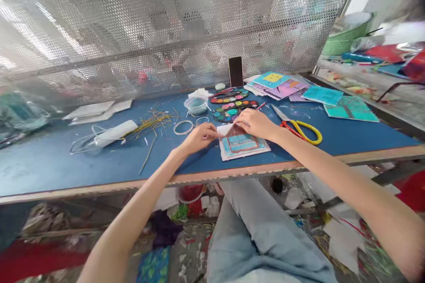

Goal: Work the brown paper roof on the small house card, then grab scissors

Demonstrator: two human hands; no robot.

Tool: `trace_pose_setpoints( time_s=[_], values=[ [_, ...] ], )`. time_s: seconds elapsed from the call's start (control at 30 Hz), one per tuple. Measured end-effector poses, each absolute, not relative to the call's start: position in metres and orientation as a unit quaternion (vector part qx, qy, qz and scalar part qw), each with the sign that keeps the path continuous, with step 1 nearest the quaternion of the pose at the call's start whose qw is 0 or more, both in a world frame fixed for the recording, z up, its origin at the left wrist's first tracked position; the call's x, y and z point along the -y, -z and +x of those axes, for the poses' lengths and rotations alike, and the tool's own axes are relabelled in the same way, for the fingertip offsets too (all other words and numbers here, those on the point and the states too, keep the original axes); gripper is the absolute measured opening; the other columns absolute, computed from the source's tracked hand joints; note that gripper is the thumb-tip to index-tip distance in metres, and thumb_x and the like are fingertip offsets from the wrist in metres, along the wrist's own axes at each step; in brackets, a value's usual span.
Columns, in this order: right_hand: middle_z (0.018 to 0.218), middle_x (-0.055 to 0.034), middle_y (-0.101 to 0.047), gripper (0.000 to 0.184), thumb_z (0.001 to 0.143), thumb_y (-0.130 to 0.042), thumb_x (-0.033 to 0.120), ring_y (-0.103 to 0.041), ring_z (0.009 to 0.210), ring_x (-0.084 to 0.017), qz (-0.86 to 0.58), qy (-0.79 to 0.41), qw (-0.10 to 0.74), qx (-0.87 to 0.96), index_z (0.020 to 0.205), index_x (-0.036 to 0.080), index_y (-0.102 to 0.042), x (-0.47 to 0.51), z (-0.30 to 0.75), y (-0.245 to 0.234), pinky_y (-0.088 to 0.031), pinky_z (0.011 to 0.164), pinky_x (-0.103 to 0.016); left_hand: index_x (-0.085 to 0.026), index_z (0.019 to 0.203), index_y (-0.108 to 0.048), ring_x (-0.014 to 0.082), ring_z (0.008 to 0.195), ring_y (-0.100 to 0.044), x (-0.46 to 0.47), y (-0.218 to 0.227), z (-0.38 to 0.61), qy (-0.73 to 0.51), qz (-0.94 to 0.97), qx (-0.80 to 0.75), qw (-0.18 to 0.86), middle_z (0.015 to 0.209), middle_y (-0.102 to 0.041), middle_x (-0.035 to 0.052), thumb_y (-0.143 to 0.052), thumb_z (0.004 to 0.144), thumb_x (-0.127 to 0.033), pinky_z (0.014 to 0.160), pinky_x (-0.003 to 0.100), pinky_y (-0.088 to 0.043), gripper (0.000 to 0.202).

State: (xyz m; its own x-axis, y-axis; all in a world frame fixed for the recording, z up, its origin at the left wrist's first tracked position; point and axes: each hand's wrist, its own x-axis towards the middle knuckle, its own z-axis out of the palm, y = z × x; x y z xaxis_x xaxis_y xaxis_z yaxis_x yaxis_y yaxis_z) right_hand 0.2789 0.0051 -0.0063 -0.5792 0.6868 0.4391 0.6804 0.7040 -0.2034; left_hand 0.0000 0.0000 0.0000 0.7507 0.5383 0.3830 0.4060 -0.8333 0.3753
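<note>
A small white board [262, 147] painted in blue with brown outlines lies flat near the table's front edge. My right hand [255, 123] is over its upper part, fingers closed on a thin brown piece of material [235, 130] that rises from the board. At the board's upper left edge is my left hand [198, 139], with thumb and forefinger pinched together; what they hold, if anything, is too small to make out. Right of my right hand lie scissors [300, 130] with red and yellow handles. Paint palettes [229, 108] with many colours sit just behind the hands.
A bowl of bluish water [196, 105] and a white ring [183, 128] are to the left, beside loose yellow stalks [154, 121] and a white glue gun [116, 133]. A phone [236, 72] leans upright against the perforated metal screen [186, 31]. Painted boards [352, 108] lie at right.
</note>
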Motion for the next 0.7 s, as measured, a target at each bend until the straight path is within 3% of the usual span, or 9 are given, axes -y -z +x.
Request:
trace_pose_setpoints(
  time_s=[0.4,0.7],
  values=[
    [0.097,-0.0109,-0.07,0.032,0.092,-0.05,0.011,-0.058,0.103,-0.027,-0.392,-0.001,0.246,0.887,0.107,0.016,-0.077,-0.0061,0.2796,0.0062,-0.048,0.089,-0.038,-0.025,0.103,-0.079,0.0157,0.084,-0.061,0.0047,0.0027,0.0019,-0.265,0.908,-0.288,0.149,0.092,-0.067,0.0058,-0.056,0.093,-0.02,0.073,0.028,-0.047,0.025],
    [0.094,-0.0104,-0.07,0.031,0.091,-0.05,0.01,-0.058,0.101,-0.025,-0.384,0.003,0.256,0.887,0.105,0.017,-0.077,-0.0056,0.2801,0.0069,-0.047,0.087,-0.037,-0.022,0.095,-0.08,0.0139,0.076,-0.059,0.0066,0.003,0.0039,-0.293,0.88,-0.326,0.185,0.087,-0.067,0.0046,-0.061,0.088,-0.021,0.062,0.024,-0.045,0.019]
  ],
)
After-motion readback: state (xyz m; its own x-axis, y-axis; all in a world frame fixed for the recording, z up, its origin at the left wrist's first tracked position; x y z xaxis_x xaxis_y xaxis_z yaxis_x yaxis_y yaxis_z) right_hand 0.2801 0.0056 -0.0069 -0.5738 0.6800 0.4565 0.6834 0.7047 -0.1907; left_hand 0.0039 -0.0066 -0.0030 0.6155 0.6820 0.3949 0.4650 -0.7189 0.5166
